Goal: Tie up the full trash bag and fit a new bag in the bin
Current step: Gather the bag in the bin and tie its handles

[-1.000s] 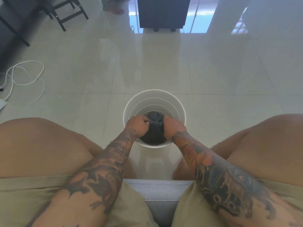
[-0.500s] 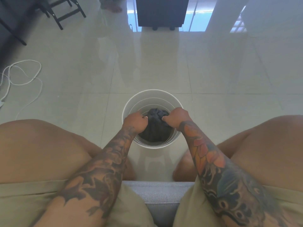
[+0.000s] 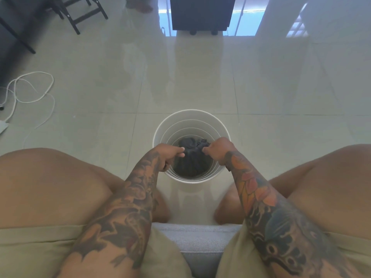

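We pinch the black trash bag's [image 3: 191, 159] gathered mouth with left hand [image 3: 168, 155] at 9 o'clock and right hand [image 3: 217, 150] at 3 o'clock, opposed for knotting, inside the white bin [image 3: 200, 118].

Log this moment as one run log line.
step: tying bag | left hand: pinching trash bag | right hand: pinching bag | bag: inside bin

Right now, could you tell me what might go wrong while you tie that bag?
The left hand and right hand pull the black trash bag ends apart inside the white bin; thin plastic might tear. The light bin could tip or lift with the bag.
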